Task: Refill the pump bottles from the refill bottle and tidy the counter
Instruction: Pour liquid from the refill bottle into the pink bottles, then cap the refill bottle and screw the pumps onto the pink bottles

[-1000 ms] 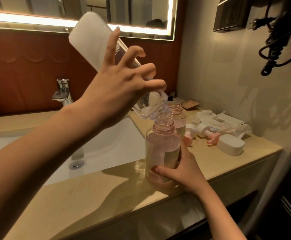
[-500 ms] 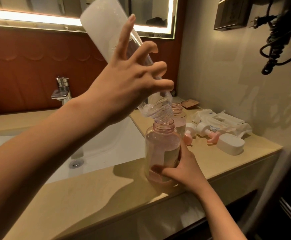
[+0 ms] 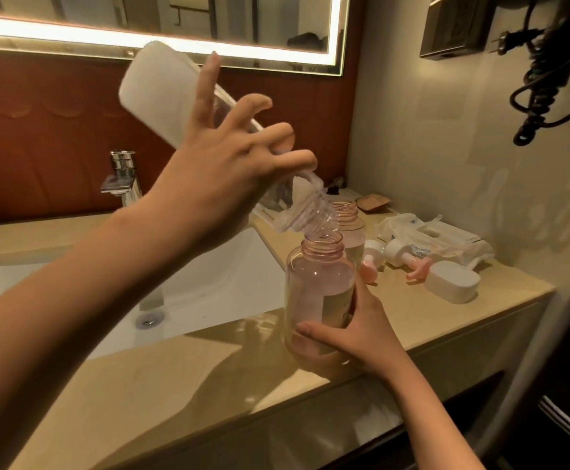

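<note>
Gripping tilted refill bottle (image 3: 161,93) in left hand (image 3: 215,184), mouth at neck of pink pump bottle (image 3: 317,286). Clasping that bottle on counter (image 3: 175,385) with right hand (image 3: 361,330).

refill bottle (image 3: 161,93): middle hidden behind left hand (image 3: 222,178); any flow at its neck cannot be told.
rear bottle (image 3: 353,228): at 1 o'clock of front bottle (image 3: 320,293), lower part hidden behind it.
right hand (image 3: 365,334): fingers hidden behind front bottle.
pump label (image 3: 419,251): print too small to read.
coiled cord (image 3: 555,72): cut off at 2 o'clock edge.
</note>
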Demonstrator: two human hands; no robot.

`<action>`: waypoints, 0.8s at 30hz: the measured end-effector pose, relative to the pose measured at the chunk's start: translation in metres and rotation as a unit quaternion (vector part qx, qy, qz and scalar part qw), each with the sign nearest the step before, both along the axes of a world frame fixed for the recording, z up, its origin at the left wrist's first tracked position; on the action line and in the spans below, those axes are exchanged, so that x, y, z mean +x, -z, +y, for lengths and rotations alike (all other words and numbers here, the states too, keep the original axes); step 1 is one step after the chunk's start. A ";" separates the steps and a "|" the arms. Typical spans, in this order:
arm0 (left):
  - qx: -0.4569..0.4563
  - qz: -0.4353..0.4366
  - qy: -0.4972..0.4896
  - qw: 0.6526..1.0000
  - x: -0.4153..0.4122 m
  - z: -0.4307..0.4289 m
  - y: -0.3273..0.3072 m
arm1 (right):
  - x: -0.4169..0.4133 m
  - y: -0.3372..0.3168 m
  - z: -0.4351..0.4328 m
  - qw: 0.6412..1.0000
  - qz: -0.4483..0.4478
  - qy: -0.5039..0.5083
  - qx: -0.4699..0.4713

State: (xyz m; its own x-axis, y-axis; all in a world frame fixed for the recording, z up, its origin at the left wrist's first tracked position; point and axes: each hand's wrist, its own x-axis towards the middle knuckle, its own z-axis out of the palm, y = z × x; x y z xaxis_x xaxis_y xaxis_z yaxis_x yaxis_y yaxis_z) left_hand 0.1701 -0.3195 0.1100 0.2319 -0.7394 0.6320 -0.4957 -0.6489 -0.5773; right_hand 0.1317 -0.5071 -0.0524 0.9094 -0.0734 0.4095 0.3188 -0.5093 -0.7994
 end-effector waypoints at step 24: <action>-0.506 0.446 0.158 0.722 -0.002 0.037 0.105 | 0.000 -0.002 0.001 1.000 0.020 0.015 0.000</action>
